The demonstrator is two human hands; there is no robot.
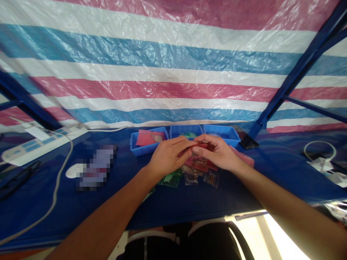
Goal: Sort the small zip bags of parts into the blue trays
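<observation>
My left hand [168, 155] and my right hand [218, 151] meet over a pile of small plastic bags on the blue table. Fingers of both are bent and closed on a reddish plastic bag [199, 161], partly covered by the hands. Beneath it lie more red bags, clear bags [212, 178] with small brownish pieces inside, and green bags [171, 179]. Just behind the hands stand three blue bins. The left bin [148, 149] holds a pink bag [146, 137], the middle bin [184, 128] has something green in it, and the right bin [227, 133] is partly hidden by my right hand.
A white power strip [35, 146] with cables lies at the left, near a white round object [76, 170] and a blurred-out item [97, 168]. A dark phone [248, 141] rests right of the bins. A white charger [321, 164] is far right. Striped sheeting [173, 72] hangs behind.
</observation>
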